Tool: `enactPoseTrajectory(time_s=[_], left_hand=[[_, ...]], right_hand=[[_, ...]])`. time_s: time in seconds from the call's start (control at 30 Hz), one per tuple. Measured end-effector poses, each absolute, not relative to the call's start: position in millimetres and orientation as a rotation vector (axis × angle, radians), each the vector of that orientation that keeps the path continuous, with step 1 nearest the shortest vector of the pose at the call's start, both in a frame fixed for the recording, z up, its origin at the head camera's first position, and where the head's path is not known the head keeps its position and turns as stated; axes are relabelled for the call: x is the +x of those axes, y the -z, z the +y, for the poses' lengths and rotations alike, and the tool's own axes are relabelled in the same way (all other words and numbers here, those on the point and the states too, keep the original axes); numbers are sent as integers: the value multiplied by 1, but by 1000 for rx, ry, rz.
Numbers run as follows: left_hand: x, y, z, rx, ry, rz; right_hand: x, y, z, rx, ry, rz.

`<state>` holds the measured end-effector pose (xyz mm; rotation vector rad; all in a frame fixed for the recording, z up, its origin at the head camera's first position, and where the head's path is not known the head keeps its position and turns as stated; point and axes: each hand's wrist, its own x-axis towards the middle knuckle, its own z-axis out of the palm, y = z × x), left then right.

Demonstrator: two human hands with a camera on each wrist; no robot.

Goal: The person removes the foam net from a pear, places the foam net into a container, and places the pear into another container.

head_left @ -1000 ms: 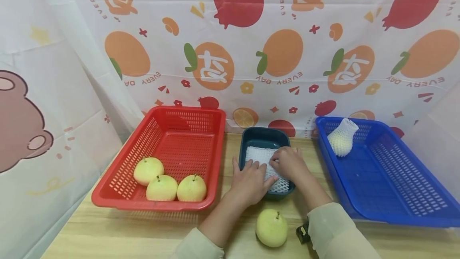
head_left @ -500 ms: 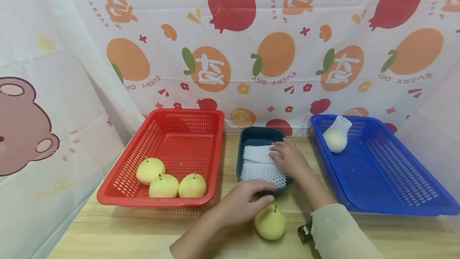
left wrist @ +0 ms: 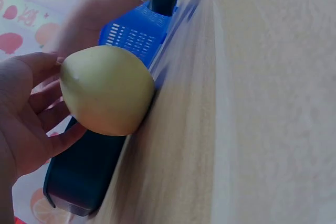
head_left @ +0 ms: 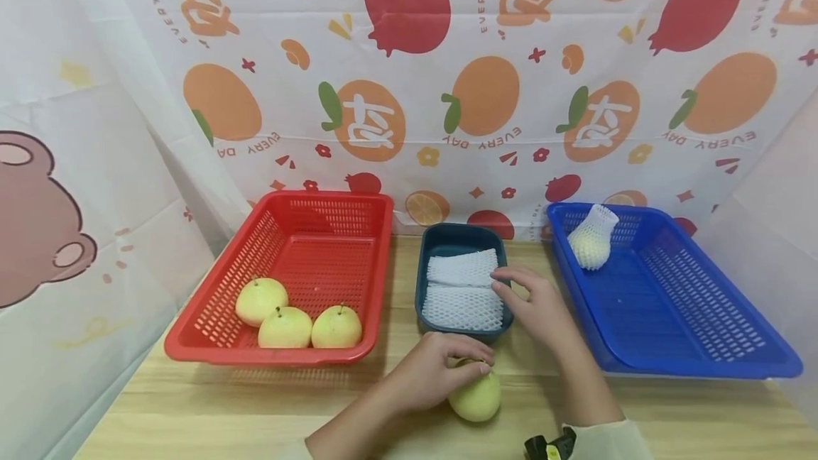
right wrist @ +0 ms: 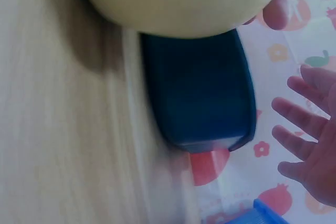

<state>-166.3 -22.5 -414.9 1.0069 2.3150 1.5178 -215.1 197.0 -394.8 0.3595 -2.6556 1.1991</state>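
In the head view, a yellow-green pear [head_left: 476, 400] stands on the table in front of a dark teal box [head_left: 463, 229]. My left hand [head_left: 429, 369] holds this pear from above, fingers and thumb curved around its top. The left wrist view shows the fingertips against the side of the pear [left wrist: 107, 90]. White foam net sleeves [head_left: 463, 307] lie flat in the box. My right hand [head_left: 542, 307] hovers at the box's right rim, fingers spread and holding nothing; the right wrist view shows this hand [right wrist: 310, 140] apart from the pear.
A red basket [head_left: 373, 275] on the left holds pears [head_left: 285, 328]. On the right stands a blue basket [head_left: 652, 304], with a net-wrapped pear [head_left: 591, 245] in its back left corner. A printed fruit curtain [head_left: 396, 183] hangs behind the table.
Both hands have left the foam sleeves. My left hand has come back toward me and taken hold of the pear; my right hand has drawn back to the box's right side.
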Motion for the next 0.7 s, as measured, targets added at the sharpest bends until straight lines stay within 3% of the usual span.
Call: enactPoseTrajectory(time_s=[0.47, 0.7], left_hand=[[-169, 398, -30, 955, -1904, 2453], [-168, 383, -39, 920, -2075, 2606]], right_hand=[[-198, 389, 186, 403, -1358, -2646], [-189, 388, 176, 674, -1708, -2590]])
